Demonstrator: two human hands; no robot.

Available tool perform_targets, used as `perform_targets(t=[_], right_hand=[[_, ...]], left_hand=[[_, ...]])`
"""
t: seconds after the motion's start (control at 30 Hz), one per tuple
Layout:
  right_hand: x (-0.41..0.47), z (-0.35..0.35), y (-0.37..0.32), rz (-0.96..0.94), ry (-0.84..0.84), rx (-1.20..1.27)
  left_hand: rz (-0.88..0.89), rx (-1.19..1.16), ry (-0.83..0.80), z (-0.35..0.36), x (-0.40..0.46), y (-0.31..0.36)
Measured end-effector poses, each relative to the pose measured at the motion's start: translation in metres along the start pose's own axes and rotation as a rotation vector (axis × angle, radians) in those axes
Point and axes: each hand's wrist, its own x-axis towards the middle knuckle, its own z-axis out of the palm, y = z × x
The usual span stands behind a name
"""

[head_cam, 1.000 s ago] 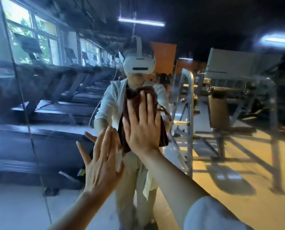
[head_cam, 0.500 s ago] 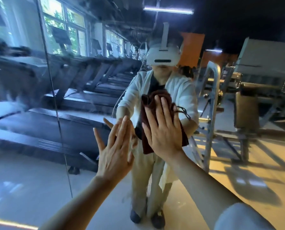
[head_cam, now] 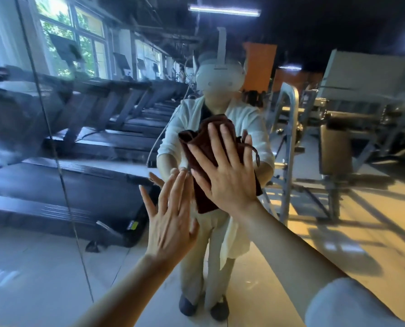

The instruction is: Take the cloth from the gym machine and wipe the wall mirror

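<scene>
The wall mirror (head_cam: 55,267) fills the whole view straight ahead. My right hand (head_cam: 227,171) lies flat with spread fingers on a dark maroon cloth (head_cam: 198,142) and presses it against the glass at chest height. The cloth hangs folded under the palm, its lower edge showing below my wrist. My left hand (head_cam: 170,220) is flat on the mirror just left of and below the cloth, fingers apart, with nothing under it. The mirror shows a person in a white jacket with a headset, facing me.
A vertical seam (head_cam: 55,147) between mirror panels runs down the left side. Reflected in the glass are a row of treadmills (head_cam: 97,147) on the left, a grey metal gym machine (head_cam: 291,138) and bench (head_cam: 336,149) on the right, and pale floor (head_cam: 338,232).
My right hand has slid the cloth across the mirror, and the cloth now bunches more to the upper left of the palm. My view has shifted, so the reflection sits further right.
</scene>
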Motion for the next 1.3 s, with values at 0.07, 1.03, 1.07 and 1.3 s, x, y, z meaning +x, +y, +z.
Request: perform_targets(t=[0.07,1.03,1.07,1.3], right_hand=[[-0.013,-0.005,0.034,0.012,0.004,-0.047],[-0.080,0.008,0.022,-0.038,-0.059,-0.026],[-0.098,0.005,0.043,-0.004,-0.068,-0.051],[-0.207,-0.015,0.109,0.394,-0.201,-0.089]], left_hand=[[0.033,-0.015,0.012,0.006,0.003,0.007],[-0.055,-0.038,-0.108,0.037,-0.056,0.017],[-0.051,-0.048,-0.120,0.039,-0.058,0.023],[-0.013,-0.086,-0.128,0.047,-0.069,0.036]])
